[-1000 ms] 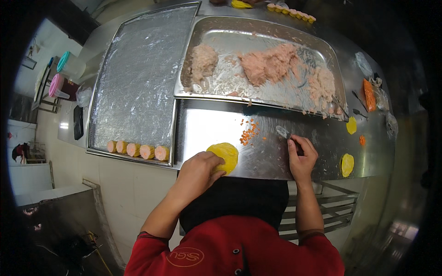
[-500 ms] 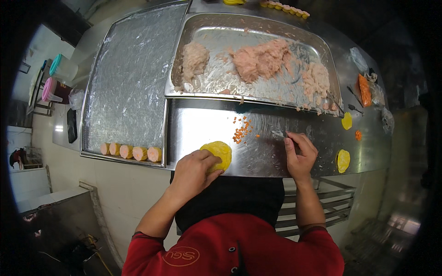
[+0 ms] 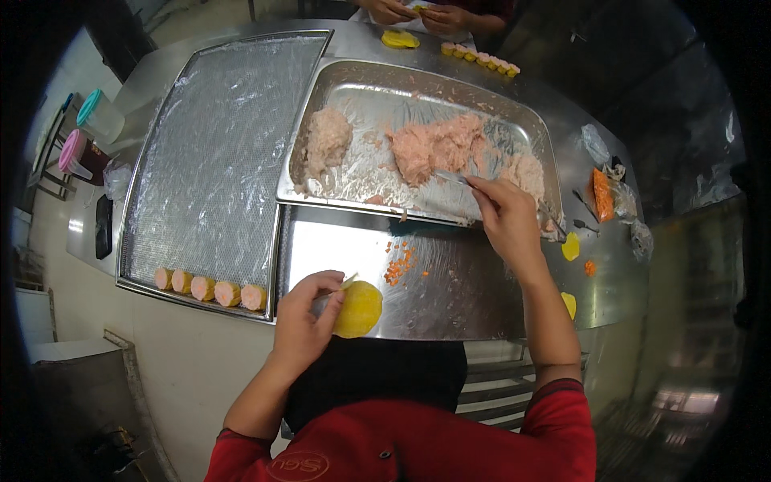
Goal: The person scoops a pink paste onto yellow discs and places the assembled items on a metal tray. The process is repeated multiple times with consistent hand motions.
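Note:
My left hand (image 3: 309,316) is closed on a round yellow dumpling wrapper (image 3: 358,310), pinching it at its left side near the table's front edge. A pale, folded edge sticks up by the fingertips. Over the front of the deep steel tray (image 3: 321,191), my right hand (image 3: 511,222) grips a thin metal spatula (image 3: 451,177), its handle end hidden in the fingers. The blade's tip reaches the pink minced filling (image 3: 438,145). Small orange diced bits (image 3: 399,263) lie on the steel table between my hands.
A film-covered mesh tray (image 3: 213,161) holds several filled yellow dumplings (image 3: 204,288) along its front. Loose wrappers (image 3: 570,247) and an orange bag (image 3: 601,194) lie at right. Across the table, another person's hands (image 3: 422,14) work near a dumpling row (image 3: 479,59).
My right hand has moved up and forward from the table to the filling tray with the spatula. My left hand has lifted the wrapper's edge. The view has tilted, revealing another person's hands.

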The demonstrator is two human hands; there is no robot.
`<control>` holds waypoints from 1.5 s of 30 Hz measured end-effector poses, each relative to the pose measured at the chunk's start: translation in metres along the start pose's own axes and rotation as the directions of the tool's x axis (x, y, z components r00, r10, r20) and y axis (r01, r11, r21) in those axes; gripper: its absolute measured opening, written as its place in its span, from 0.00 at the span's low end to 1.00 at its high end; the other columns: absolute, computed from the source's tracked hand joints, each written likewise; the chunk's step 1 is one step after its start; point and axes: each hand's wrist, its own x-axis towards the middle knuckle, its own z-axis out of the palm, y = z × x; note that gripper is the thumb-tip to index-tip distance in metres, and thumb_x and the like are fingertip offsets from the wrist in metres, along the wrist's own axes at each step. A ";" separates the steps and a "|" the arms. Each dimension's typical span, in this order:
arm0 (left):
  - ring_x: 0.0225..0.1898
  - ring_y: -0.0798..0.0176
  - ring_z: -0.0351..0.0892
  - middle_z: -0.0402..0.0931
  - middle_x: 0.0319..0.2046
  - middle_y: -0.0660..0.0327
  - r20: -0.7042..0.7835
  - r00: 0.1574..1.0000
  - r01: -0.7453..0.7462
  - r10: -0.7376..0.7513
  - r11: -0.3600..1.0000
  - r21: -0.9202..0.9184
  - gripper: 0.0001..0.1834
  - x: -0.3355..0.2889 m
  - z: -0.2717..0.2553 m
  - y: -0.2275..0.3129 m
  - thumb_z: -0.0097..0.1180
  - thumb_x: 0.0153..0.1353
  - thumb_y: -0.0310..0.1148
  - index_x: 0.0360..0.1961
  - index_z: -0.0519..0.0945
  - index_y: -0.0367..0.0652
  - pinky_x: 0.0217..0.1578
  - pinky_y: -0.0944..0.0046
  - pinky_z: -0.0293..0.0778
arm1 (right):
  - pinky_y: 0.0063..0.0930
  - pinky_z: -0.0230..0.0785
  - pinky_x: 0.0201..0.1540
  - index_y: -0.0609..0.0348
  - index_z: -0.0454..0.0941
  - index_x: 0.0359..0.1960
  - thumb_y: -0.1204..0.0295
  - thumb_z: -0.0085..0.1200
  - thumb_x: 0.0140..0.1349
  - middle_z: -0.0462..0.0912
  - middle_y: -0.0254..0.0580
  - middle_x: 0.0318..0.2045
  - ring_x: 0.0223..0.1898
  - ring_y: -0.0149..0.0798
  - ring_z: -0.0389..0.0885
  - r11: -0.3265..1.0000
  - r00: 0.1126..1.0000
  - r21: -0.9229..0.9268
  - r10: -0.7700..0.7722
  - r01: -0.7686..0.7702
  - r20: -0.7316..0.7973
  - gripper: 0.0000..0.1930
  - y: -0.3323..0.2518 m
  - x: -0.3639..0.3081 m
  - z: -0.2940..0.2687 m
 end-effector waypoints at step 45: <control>0.37 0.69 0.84 0.84 0.35 0.60 0.230 0.842 0.535 -0.489 0.697 -0.478 0.12 -0.003 0.004 0.002 0.71 0.62 0.26 0.44 0.83 0.36 0.42 0.66 0.82 | 0.34 0.78 0.41 0.64 0.88 0.47 0.74 0.60 0.67 0.90 0.50 0.34 0.34 0.39 0.87 0.948 0.787 0.108 0.183 -0.301 0.589 0.11 0.030 0.052 0.011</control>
